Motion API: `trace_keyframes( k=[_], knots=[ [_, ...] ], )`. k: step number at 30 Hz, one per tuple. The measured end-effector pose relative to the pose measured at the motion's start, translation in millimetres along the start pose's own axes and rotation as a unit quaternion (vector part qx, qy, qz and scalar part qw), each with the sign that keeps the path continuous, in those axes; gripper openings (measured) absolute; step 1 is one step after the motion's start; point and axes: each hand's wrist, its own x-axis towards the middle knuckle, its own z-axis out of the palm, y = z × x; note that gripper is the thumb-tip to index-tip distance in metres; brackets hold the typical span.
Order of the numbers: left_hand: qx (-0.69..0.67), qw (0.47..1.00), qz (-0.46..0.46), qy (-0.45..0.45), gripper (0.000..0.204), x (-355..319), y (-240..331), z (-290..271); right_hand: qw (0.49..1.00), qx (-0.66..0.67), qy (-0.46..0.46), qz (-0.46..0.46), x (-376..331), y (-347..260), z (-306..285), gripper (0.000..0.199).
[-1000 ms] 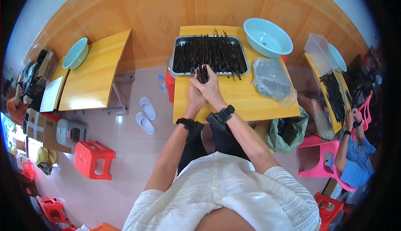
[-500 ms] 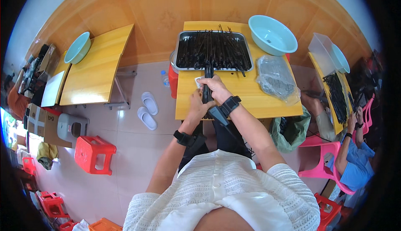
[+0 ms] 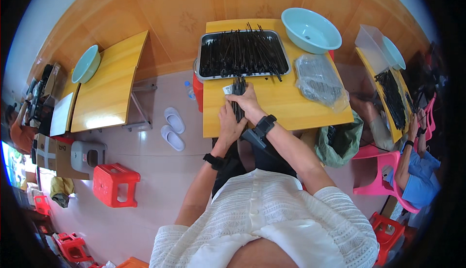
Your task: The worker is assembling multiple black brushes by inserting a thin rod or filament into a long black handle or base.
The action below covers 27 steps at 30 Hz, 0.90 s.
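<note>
A bundle of thin black sticks [image 3: 239, 84] stands out from between my hands, its far end at the front rim of a metal tray [image 3: 218, 78]. My right hand [image 3: 249, 105] is closed round the bundle from the right. Just nearer, my left hand [image 3: 230, 123] presses on it from the left, its fingers closed against the sticks. The near end of the bundle is mostly hidden by my hands. Many loose black sticks [image 3: 238, 54] fill the tray, several jutting over its rims. A small white label [image 3: 227, 89] lies beside the bundle, by my fingers.
On the yellow table [image 3: 281, 108] are a light blue basin [image 3: 310, 30] and a clear plastic bag [image 3: 318, 81] of dark contents. A green sack [image 3: 340, 144] stands below its right side. Slippers [image 3: 173, 129] and a red stool [image 3: 115, 185] are on the floor. A person in blue [image 3: 420, 176] works at right.
The view has shifted slightly. My hands have drawn a little away from the tray with the bundle, and less of the bundle shows beyond my right hand.
</note>
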Motion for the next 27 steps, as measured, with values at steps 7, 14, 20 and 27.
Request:
trace_keyframes(
  k=[7, 14, 20, 27],
  knots=[
    [0.098, 0.993, -0.002, 0.068, 0.086, 9.2, -7.3, 18.7, 0.972, -0.133, 0.059, -0.186, 2.6, 21.8, -4.1, 0.070],
    [0.112, 0.990, -0.056, 0.066, 0.085, 16.6, 3.1, 7.4, 0.964, -0.168, 0.019, -0.205, -11.6, 22.8, -35.1, 0.056],
    [0.128, 0.989, -0.042, 0.061, 0.067, 7.9, 1.8, 17.1, 0.956, -0.155, -0.006, -0.247, -28.8, 33.4, -20.5, 0.052],
    [0.107, 0.994, -0.011, 0.035, 0.062, -18.8, 14.1, 23.5, 0.988, -0.049, -0.038, -0.143, -55.0, 35.6, -14.5, 0.064]
  ],
)
